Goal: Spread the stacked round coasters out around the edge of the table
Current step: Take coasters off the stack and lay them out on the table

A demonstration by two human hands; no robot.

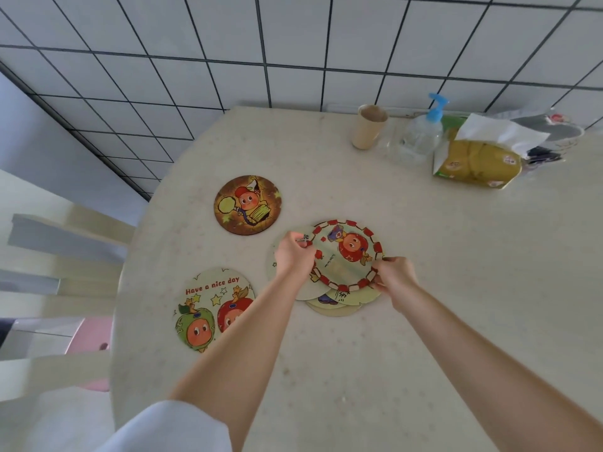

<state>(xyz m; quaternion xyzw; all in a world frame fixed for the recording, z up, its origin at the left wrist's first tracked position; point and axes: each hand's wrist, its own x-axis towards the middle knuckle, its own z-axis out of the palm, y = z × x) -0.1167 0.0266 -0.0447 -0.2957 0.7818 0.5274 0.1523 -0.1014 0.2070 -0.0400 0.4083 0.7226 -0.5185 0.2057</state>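
Coasters stack [339, 298], loose and fanned, sits mid-table [359, 370]; everything below placed relative to it. Nearest the camera: white sleeve [169, 429] on the left arm, both bare forearms reaching up to the stack. "Have a nice day" coaster [208, 308] lies flat to the near left of the stack, close to the table's curved edge, partly hidden by the left forearm. Left hand [293, 256] on the stack's left side, fingers [298, 239] pinched shut on the rim of the red-bordered coaster [346, 256]. Right hand [393, 275] on the stack's right side, fingers closed on the same coaster's near-right rim. That coaster is the top one, looks tilted slightly off the rest. Several pale coasters poke out beneath it on the left and near side. Brown coaster [247, 204] lies flat to the far left of the stack, apart from it. Far right of the stack, by the tiled wall: paper cup [370, 127], clear pump bottle [421, 135] with blue top, tissue pack [479, 161]. Chair slats [65, 243] beyond the table edge, left of the stack.
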